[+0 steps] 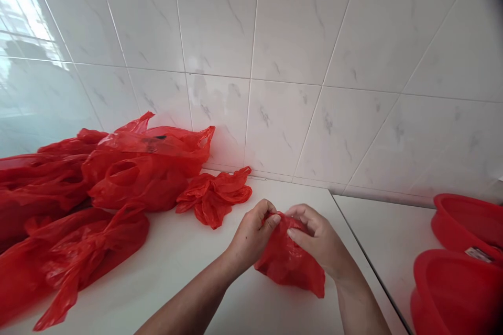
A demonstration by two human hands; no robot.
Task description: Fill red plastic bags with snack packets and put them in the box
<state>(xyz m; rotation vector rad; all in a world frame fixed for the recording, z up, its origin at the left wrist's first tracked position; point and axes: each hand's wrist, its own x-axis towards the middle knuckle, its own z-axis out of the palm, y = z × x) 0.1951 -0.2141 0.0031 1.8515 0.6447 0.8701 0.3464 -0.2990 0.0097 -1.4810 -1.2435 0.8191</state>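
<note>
A thin red plastic bag (291,267) hangs crumpled between my two hands, just above the white tabletop (188,277). My left hand (257,227) pinches its upper edge between thumb and fingers. On the other side, my right hand (314,235) has its fingers curled round the top of the same bag, with the thumb pressed on the front. Part of the bag's top is hidden behind the fingers. Beyond my left hand lies another crumpled red plastic bag (216,193), apart from both hands.
Several red plastic bags (137,172) are heaped at the left, and a knotted one (94,246) lies nearer. Two red plastic basins (440,272) stand at the right, past the seam between the tables. A tiled wall (286,115) rises behind.
</note>
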